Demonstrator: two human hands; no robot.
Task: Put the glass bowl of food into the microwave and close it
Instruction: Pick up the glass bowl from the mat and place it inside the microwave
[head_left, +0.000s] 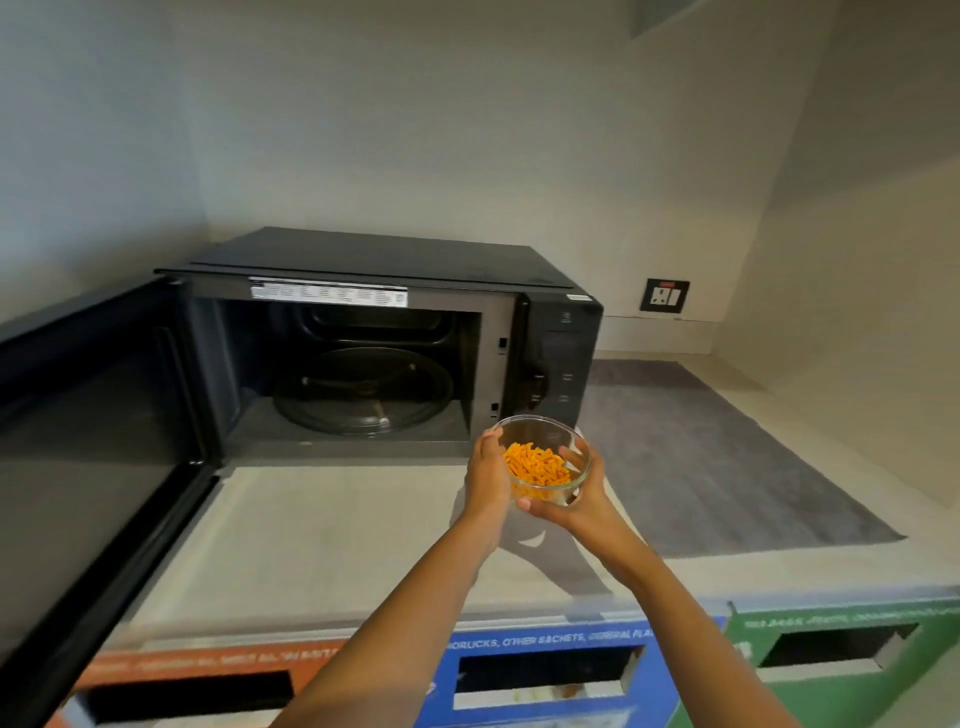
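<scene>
A clear glass bowl with orange food pieces is held in the air above the counter, just in front of the microwave's control panel. My left hand grips its left side and my right hand cups it from below and the right. The black microwave stands at the back of the counter with its door swung wide open to the left. Its cavity holds a glass turntable with nothing on it.
The pale counter has a grey mat on the right. A wall socket sits behind the microwave. Below the counter's front edge are orange, blue and green bin slots. Walls close in on both sides.
</scene>
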